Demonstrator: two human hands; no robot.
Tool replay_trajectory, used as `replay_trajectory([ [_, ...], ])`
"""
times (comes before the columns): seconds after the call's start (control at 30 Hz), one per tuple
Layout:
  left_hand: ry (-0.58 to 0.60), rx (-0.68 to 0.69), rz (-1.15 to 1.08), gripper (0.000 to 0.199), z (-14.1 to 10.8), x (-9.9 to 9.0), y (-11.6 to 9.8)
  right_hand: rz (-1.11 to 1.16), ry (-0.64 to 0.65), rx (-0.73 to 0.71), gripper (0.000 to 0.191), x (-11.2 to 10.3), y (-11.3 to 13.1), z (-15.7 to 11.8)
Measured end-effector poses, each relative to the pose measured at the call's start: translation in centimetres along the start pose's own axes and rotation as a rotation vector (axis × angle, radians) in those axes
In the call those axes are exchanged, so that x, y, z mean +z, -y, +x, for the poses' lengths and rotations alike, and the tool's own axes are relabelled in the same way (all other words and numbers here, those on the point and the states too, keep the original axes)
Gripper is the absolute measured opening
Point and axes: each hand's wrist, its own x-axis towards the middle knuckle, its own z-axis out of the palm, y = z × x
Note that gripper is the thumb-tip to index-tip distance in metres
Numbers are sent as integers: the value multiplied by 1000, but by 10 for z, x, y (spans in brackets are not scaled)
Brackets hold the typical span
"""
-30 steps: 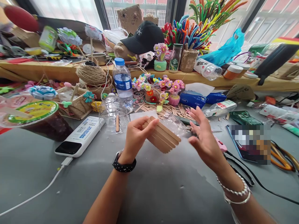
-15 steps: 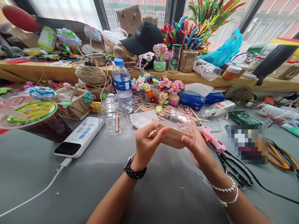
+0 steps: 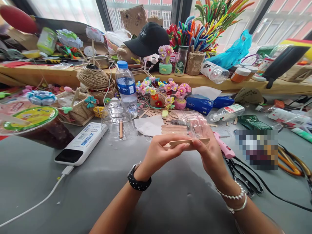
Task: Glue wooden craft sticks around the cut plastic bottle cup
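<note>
Two bare hands meet at the middle of a grey table (image 3: 168, 208), holding wooden craft sticks (image 3: 179, 142) level between them. The left hand (image 3: 158, 151) pinches the left end, its thumb along the front stick; the right hand (image 3: 212, 156) has its thumb on the right part, its other fingers mostly hidden. Both grips are narrow. Just beyond the grip is a clear plastic piece (image 3: 181, 117); beyond it to the left, white paper (image 3: 148, 126). Right of the grip lies a pink glue gun (image 3: 225, 148); well left, a white power bank (image 3: 81, 143).
</note>
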Motion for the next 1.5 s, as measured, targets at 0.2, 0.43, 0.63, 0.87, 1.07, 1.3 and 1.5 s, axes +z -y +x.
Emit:
replay_trajectory([
  [0.2,25,-184,-182,20,0,4,-1,57,-27,30,59,1,5,-1],
  [0.43,6,-266,-308,21,-1,7,0,47,-53,34,54,4,5,-2],
  [0.63,-21,-268,-305,17,-1,6,0,108,-68,71,49,5,2,-5],
  [0.87,-20,-288,-289,16,-1,6,1,115,-80,74,48,6,1,-6],
  [1.07,-48,-301,-273,17,-1,7,0,135,-54,80,46,6,0,-6],
  [1.3,-121,-316,-249,18,0,8,1,110,-63,119,49,8,-6,-6],
  [1.5,-115,-339,-272,17,0,9,2,144,-74,185,51,9,-11,-5],
])
